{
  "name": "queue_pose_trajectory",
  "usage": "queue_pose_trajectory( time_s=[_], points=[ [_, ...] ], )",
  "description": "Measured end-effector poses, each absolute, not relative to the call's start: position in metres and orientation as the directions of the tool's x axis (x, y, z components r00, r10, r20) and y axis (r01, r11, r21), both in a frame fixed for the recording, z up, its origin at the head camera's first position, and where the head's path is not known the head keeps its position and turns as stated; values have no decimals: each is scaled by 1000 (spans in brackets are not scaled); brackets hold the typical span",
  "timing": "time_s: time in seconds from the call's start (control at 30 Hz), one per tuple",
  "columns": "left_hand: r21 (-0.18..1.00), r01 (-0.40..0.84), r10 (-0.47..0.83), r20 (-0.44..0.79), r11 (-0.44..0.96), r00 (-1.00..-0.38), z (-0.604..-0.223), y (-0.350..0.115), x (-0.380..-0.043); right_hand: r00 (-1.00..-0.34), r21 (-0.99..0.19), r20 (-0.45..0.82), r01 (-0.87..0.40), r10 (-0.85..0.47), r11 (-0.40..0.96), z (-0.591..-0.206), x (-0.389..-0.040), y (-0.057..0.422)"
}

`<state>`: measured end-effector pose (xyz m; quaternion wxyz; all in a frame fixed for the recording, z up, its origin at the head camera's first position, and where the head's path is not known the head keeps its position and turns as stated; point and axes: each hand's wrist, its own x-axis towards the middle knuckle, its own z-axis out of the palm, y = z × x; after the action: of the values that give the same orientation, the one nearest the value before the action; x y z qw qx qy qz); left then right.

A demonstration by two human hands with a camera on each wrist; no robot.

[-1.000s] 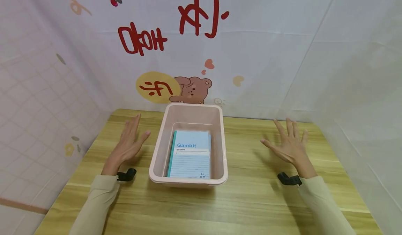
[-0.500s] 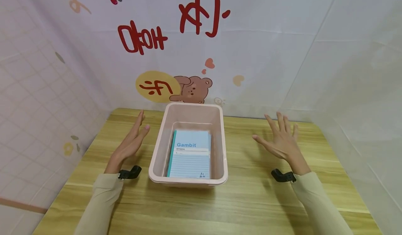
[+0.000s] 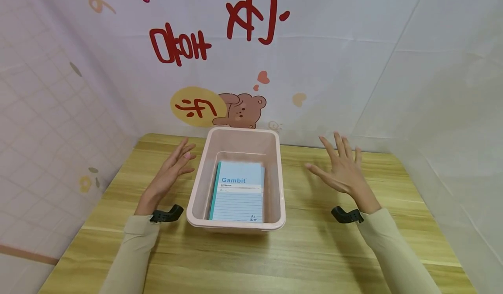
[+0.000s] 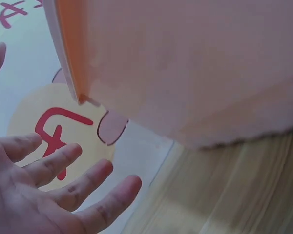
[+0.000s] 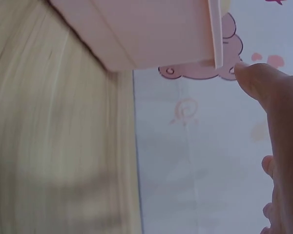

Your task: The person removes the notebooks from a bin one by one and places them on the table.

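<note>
A pale pink plastic bin [image 3: 280, 185] stands on the wooden table, its long sides running away from me. Inside it lies a light blue notebook [image 3: 239, 198] with a green spine and "Gambit" on its cover; an edge of something pale blue shows at its right. My left hand [image 3: 167, 171] is just left of the bin, apart from it, fingers spread and slightly bent. In the left wrist view its fingers [image 4: 95, 183] hold nothing beside the bin's wall [image 4: 185, 63]. Farther off on the right, my right hand [image 3: 343, 171] is spread wide with nothing in it.
The wooden table [image 3: 251, 263] reaches back to a white printed cloth [image 3: 334, 67], which has red characters and a cartoon bear [image 3: 241, 110]. Cloth also hangs at the left and right sides. A black wrist device [image 3: 167, 214] sits on each wrist.
Both hands have moved inward toward the bin, the right one leftward and the left one rightward. The left fingers have fanned apart. The bin and notebook stay where they were on the table.
</note>
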<state>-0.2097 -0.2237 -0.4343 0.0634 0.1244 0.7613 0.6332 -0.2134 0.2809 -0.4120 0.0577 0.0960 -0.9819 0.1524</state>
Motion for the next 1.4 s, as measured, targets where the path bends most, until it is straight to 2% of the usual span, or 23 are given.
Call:
queue_pose_trajectory(
  time_s=[0.37, 0.93, 1.4],
  points=[
    [991, 58, 246, 85, -118, -965, -427, -213, -203, -968, -287, 140, -241, -208, 927, -390, -220, 256],
    [968, -115, 176, -76, -222, -981, -428, -192, -202, -947, -263, 135, -317, -290, 911, -362, -239, 213],
    [947, -144, 202, -87, -286, -975, -427, -190, -204, -929, -272, 110, -371, -354, 888, -338, -250, 171]
  ],
)
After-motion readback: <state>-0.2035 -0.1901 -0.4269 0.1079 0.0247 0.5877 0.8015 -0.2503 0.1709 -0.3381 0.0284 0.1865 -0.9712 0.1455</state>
